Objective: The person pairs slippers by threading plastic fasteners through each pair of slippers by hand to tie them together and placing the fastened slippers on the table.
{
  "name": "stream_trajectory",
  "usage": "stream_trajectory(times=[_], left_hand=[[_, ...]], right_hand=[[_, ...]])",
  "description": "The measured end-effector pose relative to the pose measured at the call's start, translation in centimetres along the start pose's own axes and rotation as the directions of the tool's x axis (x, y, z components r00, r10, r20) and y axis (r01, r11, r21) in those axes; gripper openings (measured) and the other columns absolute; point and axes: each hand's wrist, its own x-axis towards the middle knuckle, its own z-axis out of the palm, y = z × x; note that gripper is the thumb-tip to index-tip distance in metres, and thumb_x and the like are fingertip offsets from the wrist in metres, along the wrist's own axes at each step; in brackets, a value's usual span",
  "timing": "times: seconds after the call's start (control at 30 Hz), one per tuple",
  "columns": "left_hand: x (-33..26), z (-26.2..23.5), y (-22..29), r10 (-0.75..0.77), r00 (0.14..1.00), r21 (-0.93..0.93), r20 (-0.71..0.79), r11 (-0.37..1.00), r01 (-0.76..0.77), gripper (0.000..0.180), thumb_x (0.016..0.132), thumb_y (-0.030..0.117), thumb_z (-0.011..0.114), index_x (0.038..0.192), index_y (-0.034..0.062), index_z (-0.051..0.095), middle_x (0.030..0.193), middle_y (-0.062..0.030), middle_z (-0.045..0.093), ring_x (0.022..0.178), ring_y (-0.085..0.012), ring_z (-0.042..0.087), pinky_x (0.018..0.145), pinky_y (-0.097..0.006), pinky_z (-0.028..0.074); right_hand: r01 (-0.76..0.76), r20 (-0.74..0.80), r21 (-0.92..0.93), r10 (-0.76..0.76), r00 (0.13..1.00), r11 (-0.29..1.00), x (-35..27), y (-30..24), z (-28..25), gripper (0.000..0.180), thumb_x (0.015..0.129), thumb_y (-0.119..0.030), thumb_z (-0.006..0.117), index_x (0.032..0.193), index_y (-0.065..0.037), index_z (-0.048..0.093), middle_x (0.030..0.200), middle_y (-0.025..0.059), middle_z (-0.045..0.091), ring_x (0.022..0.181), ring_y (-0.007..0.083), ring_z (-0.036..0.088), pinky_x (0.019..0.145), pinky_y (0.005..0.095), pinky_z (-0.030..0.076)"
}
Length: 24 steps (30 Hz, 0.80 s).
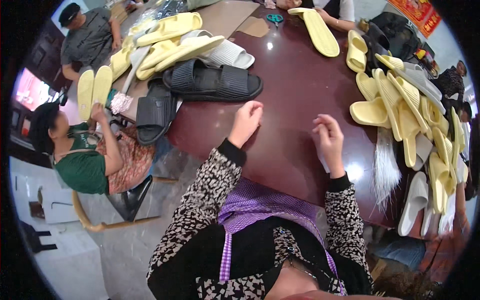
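Observation:
Over the dark red table [295,90], my left hand [246,124] is loosely closed, its fingers curled inward. What it holds, if anything, is hidden. Just beyond it lies a black two-strap slide slipper [215,82], apart from my fingers. My right hand [330,142] hovers across from the left with bent fingers. A thin pale strip shows along its palm side, too unclear to name. To the right of that hand, a bundle of thin white strips [385,167] hangs toward the table's edge.
Yellow slippers [170,30] are heaped at far left, with another black slipper [156,112] nearer. A second yellow pile [395,102] and a white slipper [415,202] lie right. Teal scissors [274,19] lie far back. A co-worker [82,160] holds yellow slippers at left; another person's hand grips a yellow slipper [320,32].

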Motion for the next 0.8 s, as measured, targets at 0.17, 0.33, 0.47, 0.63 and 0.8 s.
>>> stream_trajectory(times=[0.17, 0.33, 0.47, 0.63, 0.8], left_hand=[[0.2, -5.2, -1.6, 0.409, 0.889, 0.571, -0.203, 0.787, -0.232, 0.020, 0.086, 0.006, 0.059, 0.104, -0.0019, 0.059, 0.100, -0.0103, 0.059, 0.087, -0.0169, 0.059, 0.071, -0.027, 0.050], [3.0, -11.5, 0.1, 0.630, 0.693, 0.809, -0.352, 0.577, -0.114, 0.042, 0.081, 0.015, 0.066, 0.114, -0.0046, 0.051, 0.112, -0.0212, 0.051, 0.107, -0.0267, 0.050, 0.072, -0.031, 0.051], [5.3, -17.5, -1.0, 0.756, 0.586, 0.948, -0.292, 0.307, 0.077, 0.065, 0.077, 0.026, 0.071, 0.126, -0.0060, 0.043, 0.114, -0.0249, 0.049, 0.094, -0.0263, 0.058, 0.064, -0.030, 0.052], [3.6, -13.6, 2.3, 0.179, 0.786, 0.582, -0.592, 0.770, 0.263, 0.084, 0.070, 0.032, 0.075, 0.134, -0.0056, 0.035, 0.111, -0.0281, 0.050, 0.062, -0.0245, 0.060, 0.049, -0.031, 0.051], [1.9, -12.6, 2.9, 0.077, 0.811, 0.464, -0.580, 0.850, 0.251, 0.087, 0.069, 0.026, 0.074, 0.138, -0.0025, 0.031, 0.106, -0.0248, 0.052, 0.051, -0.0188, 0.056, 0.043, -0.030, 0.048]], right_hand=[[-0.094, 0.092, -0.069, 0.100, 0.991, 0.993, -1.3, 5.2, -1.5, 0.020, 0.090, 0.004, 0.050, 0.108, 0.001, 0.059, 0.088, 0.0051, 0.063, 0.072, 0.0088, 0.058, 0.065, 0.0213, 0.049], [0.082, 0.037, -0.195, -0.076, 0.996, 0.977, -2.2, 5.0, -2.0, 0.018, 0.088, 0.005, 0.052, 0.103, 0.000, 0.061, 0.081, 0.0062, 0.063, 0.069, 0.0102, 0.059, 0.061, 0.0223, 0.049], [0.285, 0.088, -0.298, -0.271, 0.959, 0.911, -3.6, 4.3, -1.2, 0.016, 0.085, 0.006, 0.054, 0.098, 0.000, 0.061, 0.080, 0.0091, 0.063, 0.069, 0.0158, 0.061, 0.062, 0.0255, 0.049], [0.425, 0.151, -0.393, -0.399, 0.905, 0.816, -4.7, 3.2, -2.1, 0.014, 0.083, 0.006, 0.055, 0.094, 0.000, 0.062, 0.081, 0.0120, 0.063, 0.072, 0.0229, 0.063, 0.064, 0.0294, 0.050], [0.360, 0.128, -0.377, -0.337, 0.933, 0.853, -4.4, 3.3, -1.9, 0.016, 0.084, 0.005, 0.055, 0.098, 0.000, 0.061, 0.084, 0.0113, 0.064, 0.073, 0.0201, 0.063, 0.065, 0.0285, 0.050]])
